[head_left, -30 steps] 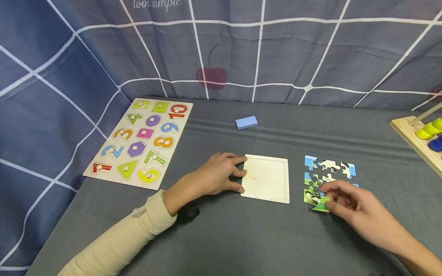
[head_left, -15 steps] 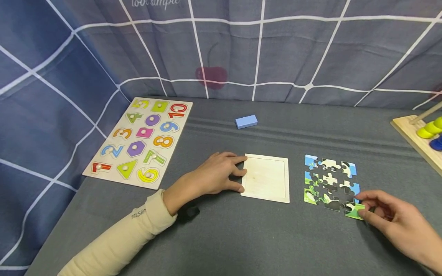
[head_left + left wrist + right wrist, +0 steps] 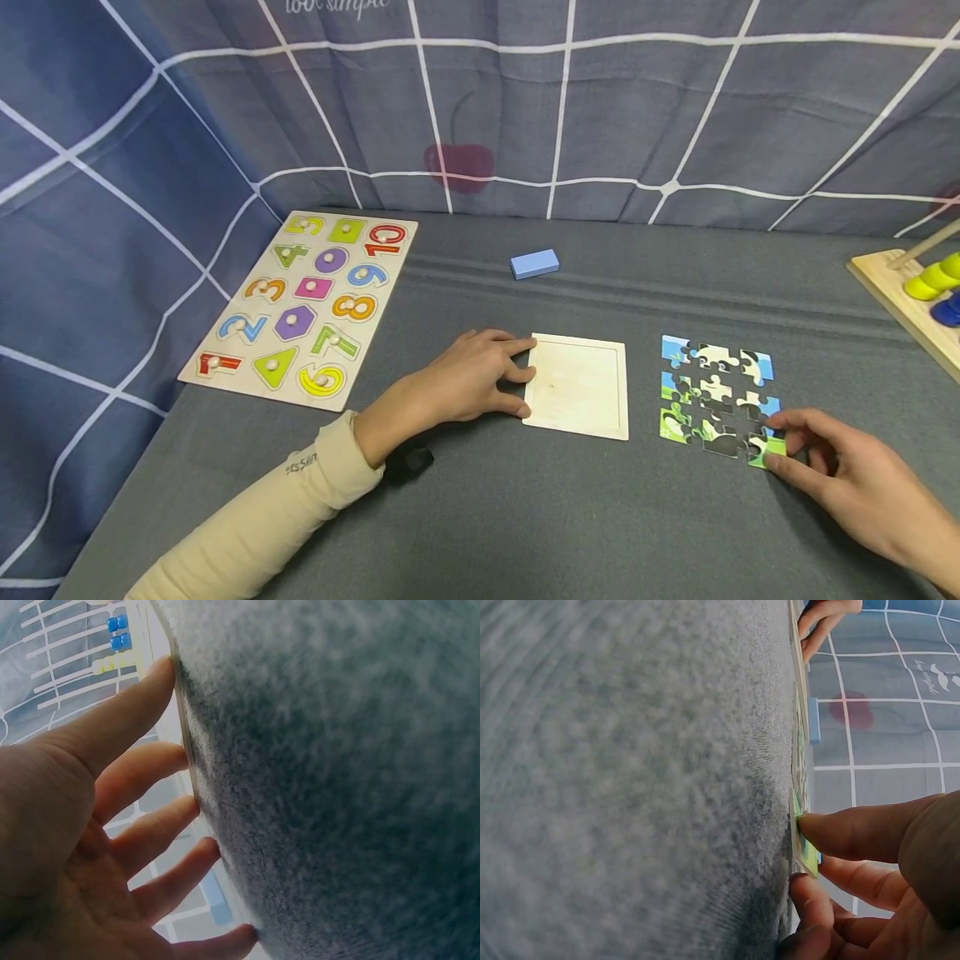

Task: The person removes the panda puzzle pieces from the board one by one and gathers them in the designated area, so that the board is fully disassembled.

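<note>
My right hand [image 3: 855, 479] pinches a green corner puzzle piece [image 3: 767, 451] at the lower right of the panda jigsaw. In the right wrist view the thumb lies on the top of that piece [image 3: 807, 851], with the fingers at its outer edge. The other jigsaw pieces [image 3: 716, 389] lie in rows with gaps between them. To their left is a pale wooden puzzle frame [image 3: 577, 386], flat and bare. Spread fingertips of my left hand [image 3: 472, 379] touch the frame's left edge, as the left wrist view also shows.
A peg board with numbers and shapes [image 3: 300, 312] lies at the left. Behind the frame is a blue block [image 3: 535, 264]. The wooden base of a bead stand [image 3: 903, 304] reaches in at the right. A checked curtain [image 3: 615, 108] hangs along the back.
My right hand has carried the corner piece from the jigsaw's lower middle to its lower right corner, then shifted slightly up and left against it. The left hand has stayed on the frame.
</note>
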The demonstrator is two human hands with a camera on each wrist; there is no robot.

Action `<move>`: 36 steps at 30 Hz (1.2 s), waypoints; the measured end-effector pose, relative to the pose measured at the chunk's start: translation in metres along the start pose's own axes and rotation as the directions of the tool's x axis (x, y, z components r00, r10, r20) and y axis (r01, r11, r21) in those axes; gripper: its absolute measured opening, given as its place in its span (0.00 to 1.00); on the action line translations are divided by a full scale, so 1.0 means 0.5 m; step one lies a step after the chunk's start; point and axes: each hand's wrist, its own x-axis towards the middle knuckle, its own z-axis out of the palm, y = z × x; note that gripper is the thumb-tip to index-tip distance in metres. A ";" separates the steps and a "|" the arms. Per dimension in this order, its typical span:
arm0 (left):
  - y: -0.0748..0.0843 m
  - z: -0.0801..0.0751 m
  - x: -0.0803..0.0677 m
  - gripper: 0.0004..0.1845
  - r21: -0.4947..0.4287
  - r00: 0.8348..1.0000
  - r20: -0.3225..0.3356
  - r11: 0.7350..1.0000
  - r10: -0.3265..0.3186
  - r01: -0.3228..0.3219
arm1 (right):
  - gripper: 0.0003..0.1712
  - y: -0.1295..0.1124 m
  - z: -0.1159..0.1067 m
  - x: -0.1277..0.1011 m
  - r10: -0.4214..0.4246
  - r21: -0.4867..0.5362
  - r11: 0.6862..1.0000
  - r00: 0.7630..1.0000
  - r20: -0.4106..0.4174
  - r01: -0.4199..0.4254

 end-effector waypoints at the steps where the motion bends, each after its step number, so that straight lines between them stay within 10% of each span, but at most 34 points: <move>1: 0.000 0.000 0.000 0.27 -0.001 1.000 0.001 1.000 -0.002 0.002 | 0.19 0.001 0.000 0.000 -0.004 -0.001 1.000 1.000 0.000 0.004; 36: -0.001 0.001 -0.010 0.27 0.051 0.999 -0.031 0.998 0.024 -0.023 | 0.16 -0.056 -0.024 0.000 -0.090 -0.129 0.988 0.993 -0.077 0.080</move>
